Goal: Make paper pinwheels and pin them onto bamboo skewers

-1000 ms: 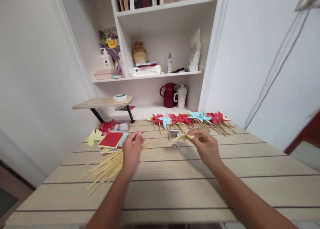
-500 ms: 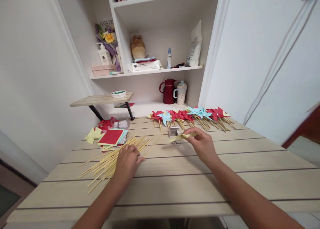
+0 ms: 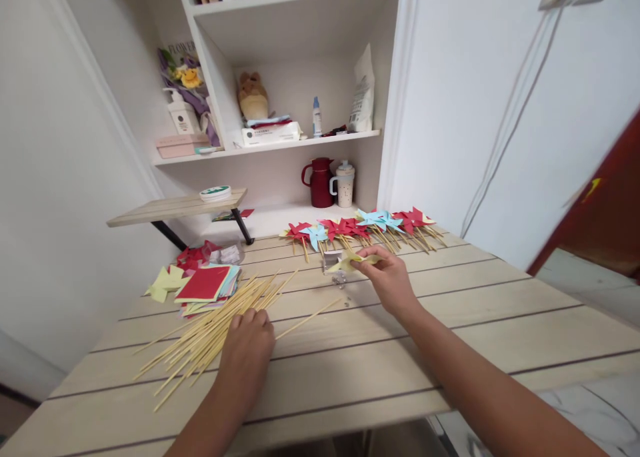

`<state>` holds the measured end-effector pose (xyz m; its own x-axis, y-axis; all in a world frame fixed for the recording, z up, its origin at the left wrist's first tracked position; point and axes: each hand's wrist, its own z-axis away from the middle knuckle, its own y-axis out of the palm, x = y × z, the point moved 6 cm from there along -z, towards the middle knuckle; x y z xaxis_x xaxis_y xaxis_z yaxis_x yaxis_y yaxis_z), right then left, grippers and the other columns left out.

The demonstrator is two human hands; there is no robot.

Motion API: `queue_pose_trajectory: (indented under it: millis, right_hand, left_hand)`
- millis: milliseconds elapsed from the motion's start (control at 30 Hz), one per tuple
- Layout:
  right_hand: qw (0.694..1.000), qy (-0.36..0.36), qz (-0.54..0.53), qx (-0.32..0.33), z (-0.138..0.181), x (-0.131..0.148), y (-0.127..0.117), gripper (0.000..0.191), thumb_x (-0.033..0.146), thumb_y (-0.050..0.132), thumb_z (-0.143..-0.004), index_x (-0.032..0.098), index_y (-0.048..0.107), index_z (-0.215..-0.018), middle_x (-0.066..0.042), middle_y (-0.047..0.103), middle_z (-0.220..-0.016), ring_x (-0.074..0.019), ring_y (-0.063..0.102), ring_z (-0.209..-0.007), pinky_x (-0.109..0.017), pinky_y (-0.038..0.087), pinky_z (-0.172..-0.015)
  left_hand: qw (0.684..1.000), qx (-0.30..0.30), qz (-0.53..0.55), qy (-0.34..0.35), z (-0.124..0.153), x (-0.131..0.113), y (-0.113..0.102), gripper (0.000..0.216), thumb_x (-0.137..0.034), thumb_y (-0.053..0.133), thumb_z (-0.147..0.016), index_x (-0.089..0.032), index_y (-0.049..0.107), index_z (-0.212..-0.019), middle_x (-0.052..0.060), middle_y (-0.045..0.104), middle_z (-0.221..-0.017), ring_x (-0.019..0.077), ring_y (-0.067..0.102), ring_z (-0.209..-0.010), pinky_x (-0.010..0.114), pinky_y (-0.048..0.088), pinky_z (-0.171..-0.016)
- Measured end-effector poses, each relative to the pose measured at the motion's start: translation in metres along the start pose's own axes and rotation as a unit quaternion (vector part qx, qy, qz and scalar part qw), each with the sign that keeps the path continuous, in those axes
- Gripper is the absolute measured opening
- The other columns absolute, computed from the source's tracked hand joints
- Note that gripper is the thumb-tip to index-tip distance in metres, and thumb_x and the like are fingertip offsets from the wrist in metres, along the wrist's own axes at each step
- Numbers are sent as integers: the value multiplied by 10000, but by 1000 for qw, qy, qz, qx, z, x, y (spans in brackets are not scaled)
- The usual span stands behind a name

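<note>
My left hand (image 3: 247, 348) rests palm down on the near end of a pile of thin bamboo sticks (image 3: 200, 337) on the wooden table (image 3: 450, 324), fingers curled on the sticks. One stick (image 3: 307, 318) lies apart, angled toward my right hand. That right hand (image 3: 389, 280) pinches a folded yellow paper pinwheel head (image 3: 350, 262) just above the table, beside a small clear box (image 3: 331, 261). A few tiny pins (image 3: 342, 285) lie below it.
Finished red, blue and yellow pinwheels (image 3: 360, 227) lie in a row at the table's far edge. A stack of coloured paper squares (image 3: 205, 287) sits at far left. Shelves behind hold a red jug (image 3: 319, 181), a cup (image 3: 343, 183) and bottles.
My left hand has slid back toward me along the sticks, and one stick now lies apart to the right. The right hand keeps the yellow paper. The view has shifted right.
</note>
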<state>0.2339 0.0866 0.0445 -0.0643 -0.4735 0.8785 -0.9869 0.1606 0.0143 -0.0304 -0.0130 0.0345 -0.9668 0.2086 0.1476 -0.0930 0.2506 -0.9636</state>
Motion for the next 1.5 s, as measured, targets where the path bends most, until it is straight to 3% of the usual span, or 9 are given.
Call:
queue_pose_trajectory:
  millis: [200, 300, 400, 533, 800, 1067, 1167, 1267, 1500]
  right_hand:
    - [999, 21, -39, -7, -2, 1, -1, 239, 384, 779, -678, 206, 651, -775, 45, 561, -617, -98, 383, -493, -233, 255, -471]
    - [997, 26, -65, -16, -3, 2, -1, 254, 378, 791, -659, 210, 640, -775, 40, 588, -641, -120, 467, -543, -241, 325, -506]
    - [992, 29, -115, -33, -5, 4, -3, 263, 358, 796, -645, 211, 618, -772, 19, 638, -707, -162, 571, -657, -271, 424, -590]
    - [983, 29, -174, -48, -9, 5, -6, 255, 309, 800, -641, 215, 607, -778, 23, 654, -733, -164, 591, -690, -284, 451, -640]
    - [973, 31, -223, -51, -10, 7, -7, 226, 259, 819, -622, 216, 629, -737, 44, 652, -708, -143, 572, -659, -272, 432, -642]
    - [971, 29, -231, -54, -12, 6, -8, 213, 253, 813, -634, 217, 639, -751, 48, 670, -709, -142, 578, -667, -278, 439, -665]
    - [969, 28, -241, -49, -12, 5, -8, 214, 258, 817, -644, 219, 640, -758, 47, 671, -713, -143, 580, -675, -282, 440, -674]
    - [965, 24, -257, -48, -13, 5, -7, 209, 250, 821, -650, 219, 646, -759, 40, 683, -737, -146, 591, -699, -286, 444, -690]
    - [964, 40, -261, -41, -13, 2, -5, 234, 271, 841, -621, 225, 648, -745, 30, 689, -719, -157, 591, -670, -303, 450, -684]
  left_hand:
    - [998, 26, -54, 6, 10, -3, -4, 287, -64, 453, -859, -176, 707, -787, 110, 683, -886, 292, 584, -889, 446, 357, -804]
    - [999, 14, -33, -2, 5, -11, -6, 244, -106, 471, -880, -179, 702, -852, 107, 681, -940, 298, 585, -924, 451, 359, -820]
    - [999, -11, 37, 12, -7, -31, 0, 206, -163, 506, -899, -198, 694, -978, 93, 678, -1014, 281, 580, -967, 439, 369, -858]
    - [984, -31, 147, 95, -25, -72, 17, 279, -133, 510, -904, -257, 692, -1075, 62, 653, -1103, 232, 566, -994, 377, 406, -849]
    - [983, -29, 134, 125, -51, -107, 27, 226, -215, 537, -931, -297, 722, -1033, 41, 619, -1022, 205, 526, -923, 341, 392, -797]
    - [984, -35, 153, 82, -86, -101, 33, 243, -247, 576, -921, -286, 696, -1128, 49, 628, -1079, 233, 545, -1028, 368, 410, -879]
    - [975, -49, 206, 59, -83, -90, 30, 186, -207, 591, -910, -225, 680, -1072, 49, 618, -1153, 200, 567, -1075, 334, 413, -927]
    - [982, -62, 179, 3, -74, -74, 24, 246, -190, 610, -895, -186, 626, -1140, 68, 620, -1184, 214, 572, -1107, 345, 418, -930]
    - [997, 24, 63, 24, -70, -71, 19, 149, -270, 596, -908, -180, 696, -971, 70, 697, -1035, 259, 612, -1015, 377, 430, -868]
